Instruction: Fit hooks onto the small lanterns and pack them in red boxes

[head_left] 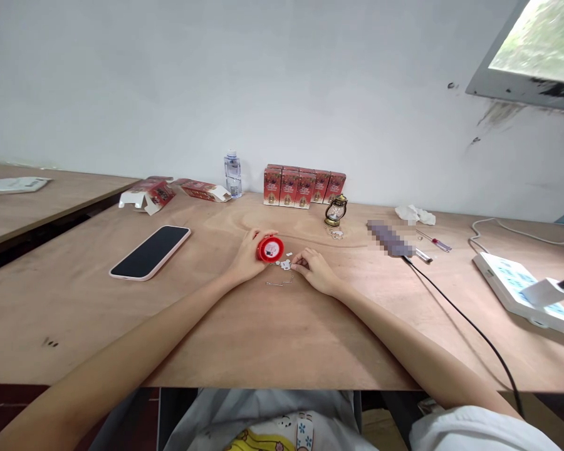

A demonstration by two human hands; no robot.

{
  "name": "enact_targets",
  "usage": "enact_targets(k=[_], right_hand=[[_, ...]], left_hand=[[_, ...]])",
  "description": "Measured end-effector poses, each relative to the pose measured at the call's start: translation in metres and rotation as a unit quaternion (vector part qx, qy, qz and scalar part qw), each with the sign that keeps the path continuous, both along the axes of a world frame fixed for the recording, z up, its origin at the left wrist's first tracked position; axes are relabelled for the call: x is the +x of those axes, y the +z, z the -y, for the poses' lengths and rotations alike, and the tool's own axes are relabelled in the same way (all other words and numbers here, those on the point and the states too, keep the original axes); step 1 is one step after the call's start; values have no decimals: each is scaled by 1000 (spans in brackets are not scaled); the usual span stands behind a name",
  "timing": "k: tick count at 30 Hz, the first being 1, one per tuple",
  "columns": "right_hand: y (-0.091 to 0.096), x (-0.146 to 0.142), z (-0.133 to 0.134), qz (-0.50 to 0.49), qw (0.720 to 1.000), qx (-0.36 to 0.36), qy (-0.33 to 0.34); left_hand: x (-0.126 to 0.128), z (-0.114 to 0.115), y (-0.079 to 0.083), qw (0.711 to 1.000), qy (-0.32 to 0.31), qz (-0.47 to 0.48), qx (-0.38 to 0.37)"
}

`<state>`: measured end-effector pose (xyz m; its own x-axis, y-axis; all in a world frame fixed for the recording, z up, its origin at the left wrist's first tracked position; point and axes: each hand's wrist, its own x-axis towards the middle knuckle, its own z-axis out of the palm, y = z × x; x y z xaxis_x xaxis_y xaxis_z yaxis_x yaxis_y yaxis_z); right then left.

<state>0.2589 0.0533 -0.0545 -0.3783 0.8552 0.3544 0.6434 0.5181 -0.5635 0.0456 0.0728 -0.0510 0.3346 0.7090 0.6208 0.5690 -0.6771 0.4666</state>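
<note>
My left hand (250, 255) is wrapped round a red round object (270, 249) with a pale printed disc on its face, held just above the table. Close to its right, my right hand (313, 268) has thumb and fingertips pinched at the edge of some small white flat pieces (286, 265). Whether a piece sits between those fingertips is too small to tell. A thin bent wire (279, 283) lies on the wood just in front of the white pieces.
A small bronze lantern (335, 211) stands beyond my right hand, near several red boxes (289, 188) and a water bottle (233, 174). A phone (151, 252) lies left; a screwdriver (440, 245), black cable (460, 316) and white power strip (521, 285) are right.
</note>
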Motion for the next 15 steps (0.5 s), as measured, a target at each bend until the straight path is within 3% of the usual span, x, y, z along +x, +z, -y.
enact_targets(k=[7,15], right_hand=[[-2,-5,12,-81,972,218,40],[-3,-15,21,-80,937,339,19]], left_hand=[[1,6,0,998,-10,-66,13],[4,12,1,987,-7,-153,36]])
